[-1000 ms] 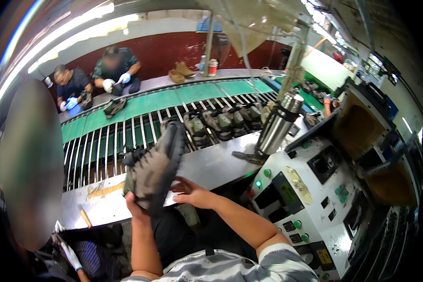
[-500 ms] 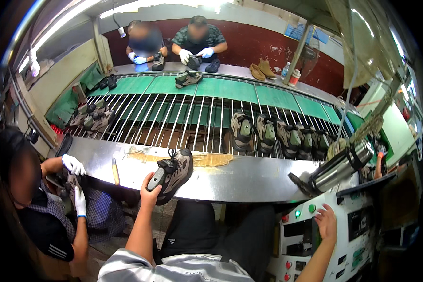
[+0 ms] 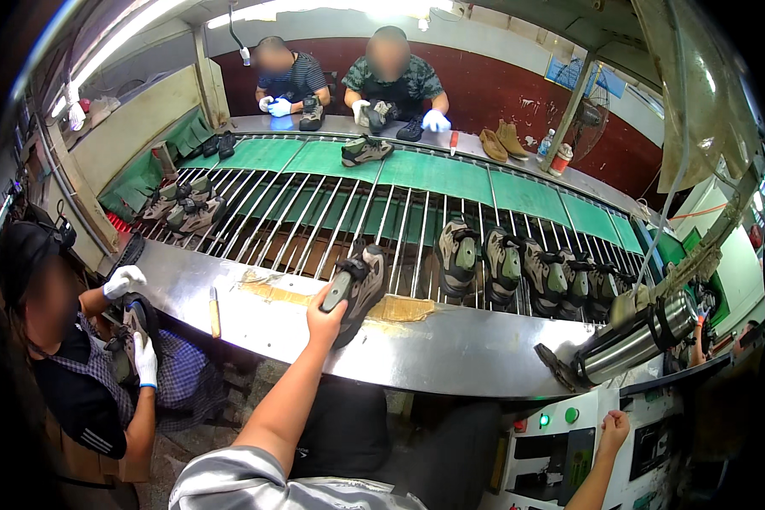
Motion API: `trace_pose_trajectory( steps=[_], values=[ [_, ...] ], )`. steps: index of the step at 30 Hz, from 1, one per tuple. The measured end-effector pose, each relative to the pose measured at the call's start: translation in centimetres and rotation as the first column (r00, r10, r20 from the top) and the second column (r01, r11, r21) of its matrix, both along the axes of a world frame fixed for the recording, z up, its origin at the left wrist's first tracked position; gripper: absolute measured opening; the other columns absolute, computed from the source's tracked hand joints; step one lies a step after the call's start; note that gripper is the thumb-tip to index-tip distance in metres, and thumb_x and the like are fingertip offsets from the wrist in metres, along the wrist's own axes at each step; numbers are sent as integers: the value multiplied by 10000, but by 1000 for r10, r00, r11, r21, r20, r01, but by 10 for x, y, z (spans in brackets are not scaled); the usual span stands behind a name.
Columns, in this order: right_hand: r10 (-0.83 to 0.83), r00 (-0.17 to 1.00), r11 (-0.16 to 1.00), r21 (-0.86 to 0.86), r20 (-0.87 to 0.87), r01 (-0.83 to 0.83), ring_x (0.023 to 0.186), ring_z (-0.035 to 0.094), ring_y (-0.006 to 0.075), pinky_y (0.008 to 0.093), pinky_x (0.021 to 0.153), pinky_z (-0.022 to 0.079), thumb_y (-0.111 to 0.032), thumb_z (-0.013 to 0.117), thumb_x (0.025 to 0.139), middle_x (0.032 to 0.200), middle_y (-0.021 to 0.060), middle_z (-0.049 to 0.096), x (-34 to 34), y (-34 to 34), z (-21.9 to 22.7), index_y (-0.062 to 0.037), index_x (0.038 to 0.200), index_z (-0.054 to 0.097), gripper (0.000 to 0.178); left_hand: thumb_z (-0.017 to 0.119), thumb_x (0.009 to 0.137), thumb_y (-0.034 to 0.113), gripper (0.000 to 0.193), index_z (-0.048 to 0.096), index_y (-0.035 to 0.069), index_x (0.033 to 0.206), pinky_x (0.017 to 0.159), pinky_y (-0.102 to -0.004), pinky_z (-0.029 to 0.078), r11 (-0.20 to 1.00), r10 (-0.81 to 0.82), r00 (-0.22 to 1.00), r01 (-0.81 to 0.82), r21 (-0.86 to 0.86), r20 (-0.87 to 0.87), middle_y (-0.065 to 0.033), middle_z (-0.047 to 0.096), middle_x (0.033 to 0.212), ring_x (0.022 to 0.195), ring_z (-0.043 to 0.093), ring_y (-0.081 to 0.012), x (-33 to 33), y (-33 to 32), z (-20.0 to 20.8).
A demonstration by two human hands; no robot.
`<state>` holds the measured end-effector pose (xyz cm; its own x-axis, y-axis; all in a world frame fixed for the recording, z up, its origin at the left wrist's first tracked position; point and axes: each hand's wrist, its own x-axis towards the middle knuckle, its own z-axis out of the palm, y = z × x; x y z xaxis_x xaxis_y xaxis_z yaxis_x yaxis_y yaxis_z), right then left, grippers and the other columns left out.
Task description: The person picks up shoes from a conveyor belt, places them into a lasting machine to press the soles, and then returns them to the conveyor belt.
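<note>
My left hand [image 3: 321,320] grips a beige-and-black sports shoe [image 3: 368,285] around its heel end. A grey shoe last [image 3: 338,291] fills the shoe's opening, near my thumb. The shoe is tilted, toe away from me, over the far edge of the metal ledge [image 3: 450,350] and the rack bars. Beside the white control panel [image 3: 518,469] on the right is my right hand [image 3: 614,427], its fingers curled together with nothing visible in them.
Several similar shoes [image 3: 503,265] stand on the barred rack [image 3: 314,225]. A knife [image 3: 214,313] and a steel flask [image 3: 637,344] lie on the ledge. At left, a gloved co-worker [image 3: 68,365] handles a shoe; two more people sit across the rack.
My left hand has carried the shoe forward, toward the rack bars. My right hand's fingers have gone from spread to curled. Across the rack, a co-worker's gloved hand has moved off the shoe.
</note>
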<state>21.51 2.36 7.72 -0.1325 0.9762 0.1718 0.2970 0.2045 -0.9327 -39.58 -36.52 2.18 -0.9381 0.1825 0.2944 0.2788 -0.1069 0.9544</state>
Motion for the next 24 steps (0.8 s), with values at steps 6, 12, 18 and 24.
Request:
trace_pose_trajectory(
  steps=[6,12,18,24],
  values=[
    [16,996,999,32,87,-19,583,479,73,210,538,385,45,548,807,693,-7,534,-9,-5,4,-16,832,577,72,724,728,223,435,653,-20,1082,941,-348,450,944,280,958,-288,-163,-68,-177,639,1142,1082,598,-317,-31,99,19],
    [-68,977,995,81,203,52,564,457,76,221,525,373,48,548,781,624,-13,484,-6,0,-1,-17,757,568,72,732,723,251,471,616,24,1119,924,-382,463,907,302,939,-336,-254,-167,-156,624,1149,1075,588,-341,-70,153,-12],
    [-122,986,991,65,118,114,458,393,53,215,419,273,16,581,776,586,-20,470,-13,-11,8,-42,727,543,86,769,719,285,569,572,13,1179,928,-386,460,942,195,950,-250,-225,-242,-182,605,1171,1092,581,-343,-82,162,-36],
    [-123,968,991,73,220,110,463,384,68,230,423,274,-13,588,794,580,-21,450,1,14,-18,-39,726,541,87,762,743,315,639,517,14,1251,963,-383,431,959,124,979,-161,-233,-165,-206,573,1221,1133,551,-349,-77,146,-28]
  ],
)
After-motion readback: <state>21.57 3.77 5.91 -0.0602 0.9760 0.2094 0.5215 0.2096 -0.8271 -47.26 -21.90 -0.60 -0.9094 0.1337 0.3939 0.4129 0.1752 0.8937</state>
